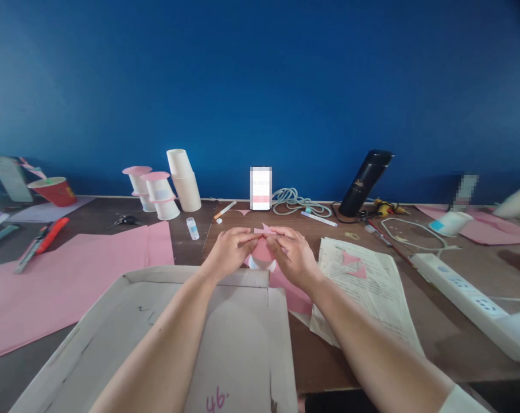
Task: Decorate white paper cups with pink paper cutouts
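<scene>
Near the middle of the desk, my left hand (229,250) and my right hand (293,256) meet over a small pink paper piece (263,250). The fingers of both hands are bent and pinch its upper edges, one hand on each side. A pointed pink scrap (266,229) sticks up between the fingertips. Just below the pink piece shows the white rim of a paper cup (262,265); most of the cup is hidden. More pink paper (291,289) lies under my right hand.
A grey-white cardboard box (243,332) lies in front, beneath my left forearm. Pink sheets (92,264) and a red cutter (52,234) are at left, stacked cups (185,180) behind. At right are printed paper (372,287), a black bottle (365,183) and a power strip (466,298).
</scene>
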A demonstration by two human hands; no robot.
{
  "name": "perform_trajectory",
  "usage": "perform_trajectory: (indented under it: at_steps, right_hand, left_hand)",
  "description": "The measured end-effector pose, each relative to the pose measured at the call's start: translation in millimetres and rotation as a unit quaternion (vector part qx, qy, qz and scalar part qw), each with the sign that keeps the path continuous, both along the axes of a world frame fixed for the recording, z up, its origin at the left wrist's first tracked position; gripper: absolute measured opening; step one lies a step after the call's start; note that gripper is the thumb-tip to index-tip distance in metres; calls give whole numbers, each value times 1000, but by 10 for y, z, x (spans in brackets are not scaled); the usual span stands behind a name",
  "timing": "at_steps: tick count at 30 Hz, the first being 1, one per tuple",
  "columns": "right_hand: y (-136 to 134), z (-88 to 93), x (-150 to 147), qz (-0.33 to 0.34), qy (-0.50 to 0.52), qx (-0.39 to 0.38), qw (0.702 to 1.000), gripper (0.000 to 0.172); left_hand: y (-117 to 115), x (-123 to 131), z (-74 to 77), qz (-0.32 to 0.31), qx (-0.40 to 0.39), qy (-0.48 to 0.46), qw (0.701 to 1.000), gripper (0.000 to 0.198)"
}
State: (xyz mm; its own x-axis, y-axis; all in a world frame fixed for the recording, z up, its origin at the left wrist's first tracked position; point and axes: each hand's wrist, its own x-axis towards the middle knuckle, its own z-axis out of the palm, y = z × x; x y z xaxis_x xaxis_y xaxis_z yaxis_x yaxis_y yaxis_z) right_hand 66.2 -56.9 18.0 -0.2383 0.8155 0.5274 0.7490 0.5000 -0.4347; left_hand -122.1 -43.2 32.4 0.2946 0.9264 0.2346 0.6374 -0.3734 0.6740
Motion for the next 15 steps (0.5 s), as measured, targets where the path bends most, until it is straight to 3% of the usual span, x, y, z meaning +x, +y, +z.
perform_trajectory:
  at_steps: [15]
  right_hand:
    - [-8,2,-10,3,3,1,1000,38]
  left_hand:
    - [13,-18,-35,14,40,21,999,33]
